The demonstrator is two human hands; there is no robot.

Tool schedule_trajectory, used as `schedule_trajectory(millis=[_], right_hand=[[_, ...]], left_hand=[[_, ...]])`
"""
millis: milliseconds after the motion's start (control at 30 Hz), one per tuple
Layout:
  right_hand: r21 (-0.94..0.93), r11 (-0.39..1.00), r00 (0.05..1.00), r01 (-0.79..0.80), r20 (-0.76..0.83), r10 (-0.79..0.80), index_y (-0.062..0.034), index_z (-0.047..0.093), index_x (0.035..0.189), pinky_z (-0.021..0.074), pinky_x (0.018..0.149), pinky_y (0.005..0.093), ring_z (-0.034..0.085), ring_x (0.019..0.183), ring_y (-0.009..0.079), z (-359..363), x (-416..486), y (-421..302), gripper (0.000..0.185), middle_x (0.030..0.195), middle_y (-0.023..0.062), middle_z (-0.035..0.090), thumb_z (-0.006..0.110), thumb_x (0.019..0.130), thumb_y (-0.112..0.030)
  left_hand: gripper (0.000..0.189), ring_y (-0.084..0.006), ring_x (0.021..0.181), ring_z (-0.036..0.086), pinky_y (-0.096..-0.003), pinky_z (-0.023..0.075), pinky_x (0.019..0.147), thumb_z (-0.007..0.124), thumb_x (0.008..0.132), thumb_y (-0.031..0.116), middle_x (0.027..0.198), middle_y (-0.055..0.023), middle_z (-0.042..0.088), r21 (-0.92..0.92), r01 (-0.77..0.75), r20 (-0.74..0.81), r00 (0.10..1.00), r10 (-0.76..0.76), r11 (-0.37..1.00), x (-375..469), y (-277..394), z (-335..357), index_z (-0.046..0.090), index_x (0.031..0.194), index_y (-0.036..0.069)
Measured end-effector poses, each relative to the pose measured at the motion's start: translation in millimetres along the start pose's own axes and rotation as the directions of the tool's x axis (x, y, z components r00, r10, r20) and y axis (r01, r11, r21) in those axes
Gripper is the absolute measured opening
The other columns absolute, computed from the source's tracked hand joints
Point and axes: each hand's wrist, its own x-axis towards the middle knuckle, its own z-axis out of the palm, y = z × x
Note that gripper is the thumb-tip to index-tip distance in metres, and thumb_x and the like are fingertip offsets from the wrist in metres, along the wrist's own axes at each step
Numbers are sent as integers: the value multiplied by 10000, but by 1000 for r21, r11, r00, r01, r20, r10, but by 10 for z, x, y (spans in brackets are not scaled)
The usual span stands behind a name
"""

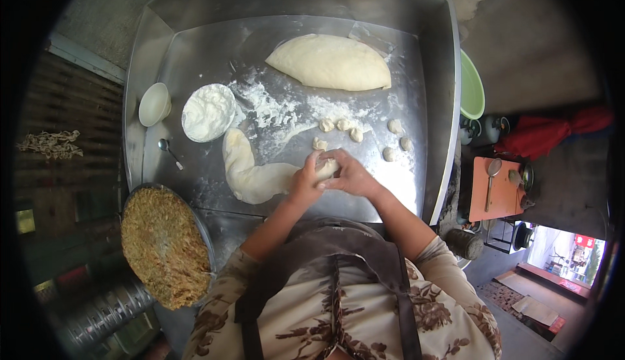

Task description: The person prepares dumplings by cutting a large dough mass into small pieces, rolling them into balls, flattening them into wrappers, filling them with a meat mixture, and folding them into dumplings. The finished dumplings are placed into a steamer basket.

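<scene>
A thick, bent rope of dough (261,180) lies on the floured metal worktop (210,62). My left hand (305,178) is closed around its right end. My right hand (350,173) curls its fingers and thumb about the tip of the dough that sticks out beyond the left. Just past my fingers rests a small dough piece (320,143). Several more lumps, among them one dough lump (356,135) and a flour-dusted one (389,154), are scattered to the right. Farther back sits a large dough mass (332,62).
Left of the dough are a bowl of flour (207,112), a white bowl (155,106) and a metal spoon (171,154). A wide basin of chopped filling (163,247) stands at my near left. Raised metal walls (443,111) border the worktop. Loose flour (268,106) covers its middle.
</scene>
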Motion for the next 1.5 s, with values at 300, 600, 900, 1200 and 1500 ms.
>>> schedule_trajectory(millis=[300,600,900,1200,1500], right_hand=[[-130,949,952,-286,76,297,19,608,802,483,682,389,616,734,294,326,158,-27,245,717,187,607,650,774,-221],[162,969,982,-186,-8,190,19,584,1132,507,738,314,587,893,177,187,396,-76,481,1156,131,565,773,709,-109],[210,929,941,-305,215,260,-21,623,1004,459,592,245,559,678,95,283,143,199,346,781,24,613,769,697,-86],[-97,995,999,-11,52,16,13,589,926,486,690,380,622,759,309,290,238,-212,362,813,164,628,665,822,-324],[-69,941,810,-330,492,320,9,624,818,485,704,355,619,688,253,383,347,-651,200,634,166,607,656,730,-169]], left_hand=[[335,-379,823,625,-427,496,713,691,733,251,852,-180,658,419,266,191,909,-371,868,70,-232,57,619,975,31],[513,-209,822,620,-356,484,711,746,722,289,938,-124,643,-10,201,82,976,-199,980,92,-327,-218,527,1119,48],[696,-339,890,627,-394,492,746,738,718,142,961,-170,625,-155,39,79,997,-27,987,-43,-80,-235,370,1305,78],[606,-381,851,618,-418,492,707,706,734,165,947,-183,630,-55,59,-165,984,-67,997,-8,-15,-75,426,1263,70],[289,-332,689,632,-428,477,606,685,752,286,662,-176,624,-44,288,-59,955,-290,957,24,-594,-129,611,737,7]])
